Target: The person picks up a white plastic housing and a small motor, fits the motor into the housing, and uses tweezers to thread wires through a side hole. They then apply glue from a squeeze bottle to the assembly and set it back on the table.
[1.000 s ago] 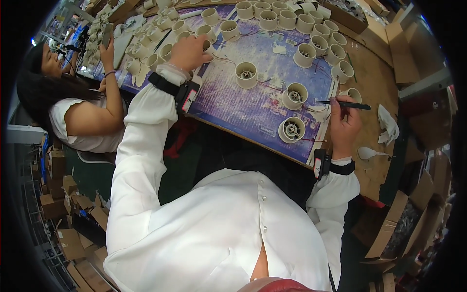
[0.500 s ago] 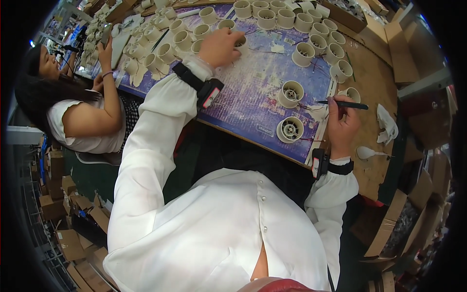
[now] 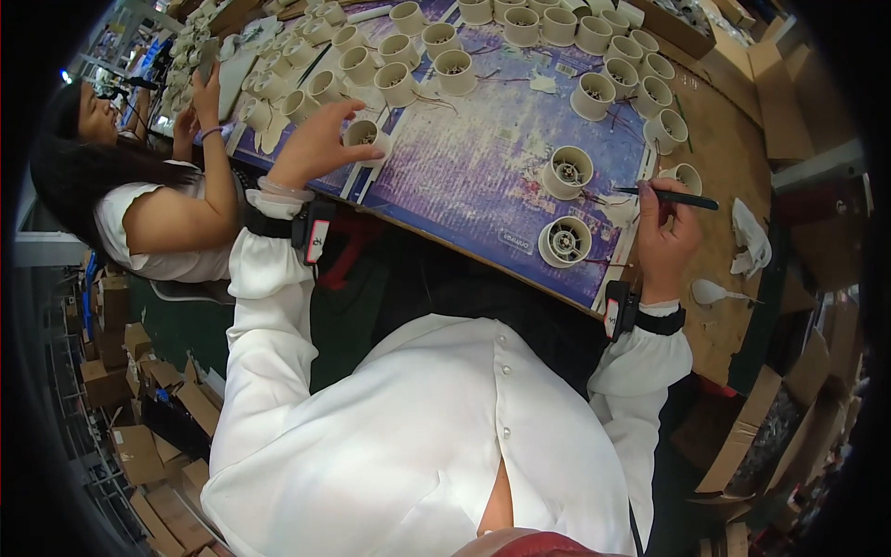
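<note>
Where cartons (image 3: 139, 455) flank the blue-topped worktop (image 3: 445, 186), the left hand (image 3: 311, 148) splays around one cylindrical housing (image 3: 364, 132); the right hand (image 3: 666, 243) grips one black tweezers (image 3: 689, 198).

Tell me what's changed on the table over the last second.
A white cup that stood alone now sits farther away, beside other cups; the left hand let it go and moved left and nearer, spread around another cup. The right hand still holds the black tweezers; the two cups left of it stayed put.

A cream cup (image 3: 366, 134), parts inside, stands upright on the purple sheet (image 3: 464, 172); dark tweezers (image 3: 690, 200) point leftward across the sheet's right edge.
</note>
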### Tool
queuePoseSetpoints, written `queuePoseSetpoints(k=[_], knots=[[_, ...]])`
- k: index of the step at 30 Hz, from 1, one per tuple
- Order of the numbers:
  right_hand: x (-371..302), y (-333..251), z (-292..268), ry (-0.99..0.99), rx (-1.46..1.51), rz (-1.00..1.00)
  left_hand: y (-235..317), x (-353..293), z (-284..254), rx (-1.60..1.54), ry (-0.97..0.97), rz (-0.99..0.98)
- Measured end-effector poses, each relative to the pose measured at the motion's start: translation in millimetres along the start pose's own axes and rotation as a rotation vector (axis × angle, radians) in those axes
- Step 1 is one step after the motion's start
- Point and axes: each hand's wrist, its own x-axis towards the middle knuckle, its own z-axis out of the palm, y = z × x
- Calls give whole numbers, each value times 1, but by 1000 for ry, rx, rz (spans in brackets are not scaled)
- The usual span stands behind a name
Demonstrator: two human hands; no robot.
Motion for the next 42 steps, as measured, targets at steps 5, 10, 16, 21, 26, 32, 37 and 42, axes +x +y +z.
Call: queuePoseSetpoints(k=[5,10,16,21,26,32,37,42], knots=[[-2,10,3,22,47,6,-21,8,15,53,143,-21],[0,14,5,63,44,22,-22,10,-11,75,-71,-38],[1,9,9,96,84,-31,-19,2,-23,-56,-271,276],[3,10,7,78,54,-6,-22,15,-2,85,-32,278],[1,10,5,100,69,22,-18,26,5,40,72,296],[2,17,3,117,101,67,20,30,-1,78,249,352],[4,11,0,151,231,92,103,86,38,-303,198,566],[0,19,2,112,190,100,170,159,93,-269,203,726]])
